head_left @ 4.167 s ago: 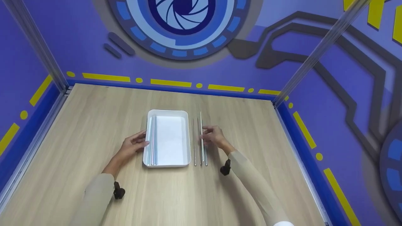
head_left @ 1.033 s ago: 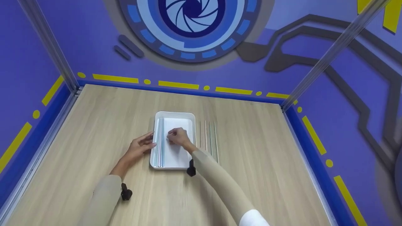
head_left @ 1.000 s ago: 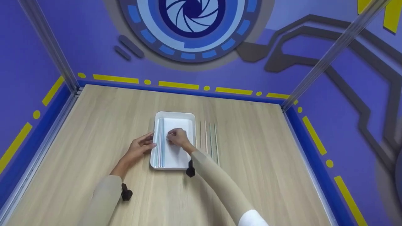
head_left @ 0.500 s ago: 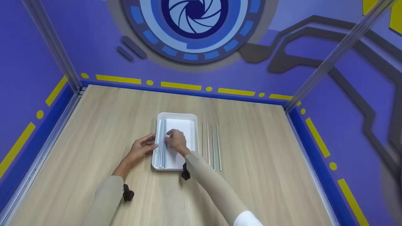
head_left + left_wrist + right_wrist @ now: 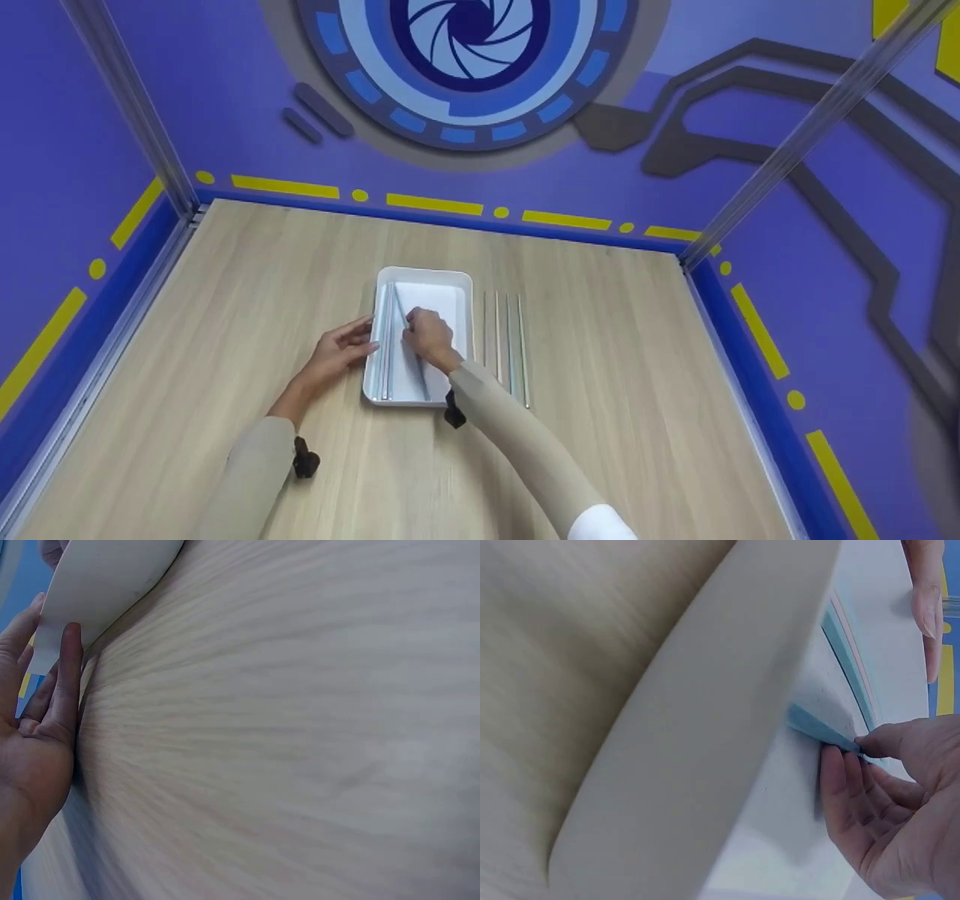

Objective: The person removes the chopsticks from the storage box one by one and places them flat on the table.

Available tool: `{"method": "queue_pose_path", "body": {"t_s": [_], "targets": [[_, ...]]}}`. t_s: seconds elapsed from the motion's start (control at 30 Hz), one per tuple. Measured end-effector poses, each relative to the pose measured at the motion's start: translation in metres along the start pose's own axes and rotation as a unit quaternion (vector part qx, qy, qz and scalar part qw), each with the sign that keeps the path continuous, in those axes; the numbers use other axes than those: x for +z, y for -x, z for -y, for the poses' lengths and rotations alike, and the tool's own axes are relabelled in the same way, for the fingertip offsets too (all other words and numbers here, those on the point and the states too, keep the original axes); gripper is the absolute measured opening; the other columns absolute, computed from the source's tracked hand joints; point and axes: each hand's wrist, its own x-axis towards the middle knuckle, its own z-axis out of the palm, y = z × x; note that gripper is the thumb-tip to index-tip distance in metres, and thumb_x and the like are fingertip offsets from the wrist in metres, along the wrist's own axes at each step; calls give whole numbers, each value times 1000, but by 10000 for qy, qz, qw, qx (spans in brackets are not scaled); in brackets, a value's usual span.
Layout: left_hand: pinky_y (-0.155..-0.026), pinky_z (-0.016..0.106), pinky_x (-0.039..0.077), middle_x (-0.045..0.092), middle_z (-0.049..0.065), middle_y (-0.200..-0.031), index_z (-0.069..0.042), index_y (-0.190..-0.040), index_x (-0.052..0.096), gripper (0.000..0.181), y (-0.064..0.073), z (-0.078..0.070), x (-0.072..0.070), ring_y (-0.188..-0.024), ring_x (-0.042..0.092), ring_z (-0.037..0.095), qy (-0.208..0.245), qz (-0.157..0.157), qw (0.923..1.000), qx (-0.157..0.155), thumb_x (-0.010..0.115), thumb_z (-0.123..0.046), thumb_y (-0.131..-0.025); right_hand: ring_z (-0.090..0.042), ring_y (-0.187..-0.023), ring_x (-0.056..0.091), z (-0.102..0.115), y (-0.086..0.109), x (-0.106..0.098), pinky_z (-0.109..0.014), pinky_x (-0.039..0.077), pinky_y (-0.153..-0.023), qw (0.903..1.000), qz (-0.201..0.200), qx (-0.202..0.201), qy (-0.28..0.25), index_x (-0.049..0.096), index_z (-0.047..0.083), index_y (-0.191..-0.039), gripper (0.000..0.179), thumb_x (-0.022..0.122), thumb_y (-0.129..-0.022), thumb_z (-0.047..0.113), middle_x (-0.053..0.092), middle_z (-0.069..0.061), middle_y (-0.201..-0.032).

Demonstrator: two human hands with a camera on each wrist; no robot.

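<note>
In the head view, a white rectangular tray (image 5: 463, 300) lies on the table. Several long thin pastel sticks (image 5: 385, 337), with shiny near ends, lie lengthwise along its left side. My right hand (image 5: 430, 335) is inside the tray, pinching a light blue stick (image 5: 814, 724) between thumb and fingertips. This stick slants, its far end near the other sticks and its near end further right. My left hand (image 5: 337, 352) touches the tray's left wall, fingers fairly straight; the left wrist view shows fingers (image 5: 70, 667) against the outer wall.
Several similar sticks (image 5: 511, 337) lie roughly parallel on the table, right of the tray; my right sleeve (image 5: 502, 409) hides some near ends. Wooden tabletop (image 5: 622, 360) surrounds the tray. Printed blue panels (image 5: 525, 180) bound the back and sides.
My right hand has gone from the sticks on the table into the tray. Since half a second ago it has shifted slightly right, and the blue stick's near end has swung right. The left hand stays.
</note>
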Motion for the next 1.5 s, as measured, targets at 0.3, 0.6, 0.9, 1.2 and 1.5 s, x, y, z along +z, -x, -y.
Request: {"method": "queue_pose_path", "body": {"t_s": [0.3,0.6,0.9,1.2,1.5], "targets": [[-92,20,57,53,21,-150,-12,-155,45,66,-2,2,2,-121,59,20,-26,-6,10000,-11,73,-15,-96,-13,-69,65,-17,5,-4,-22,52,-54,9950,53,-329,-944,59,12,-130,29,63,-102,18,73,-10,-97],[-92,19,56,53,20,-150,-13,-156,43,68,0,3,-1,-126,58,25,-204,-12,9998,-17,74,-20,-95,-9,-49,59,-29,8,-10,-26,55,-44,9742,53,-791,-2113,60,3,-130,32,64,-101,16,66,-6,-76],[-92,21,57,51,21,-151,-14,-156,43,68,0,2,-2,-120,59,19,-150,31,9999,27,74,-21,-96,-10,-54,59,-30,15,-27,-28,57,-47,9608,69,-719,-2677,61,2,-131,35,65,-101,18,67,-7,-80],[-92,19,56,50,21,-152,-14,-157,42,69,1,1,-2,-126,57,24,-229,20,9997,26,74,-21,-96,-15,-62,63,-41,22,-41,-26,57,-48,9428,33,-489,-3298,58,0,-133,38,65,-101,20,69,-25,-95],[-91,21,57,51,21,-151,-12,-157,41,69,0,0,-1,-118,59,16,-138,10,9999,-7,73,-19,-96,-12,-59,61,-64,20,-51,-27,58,-49,9381,-235,-283,-3445,58,-1,-131,38,66,-100,19,68,-14,-86]]}}
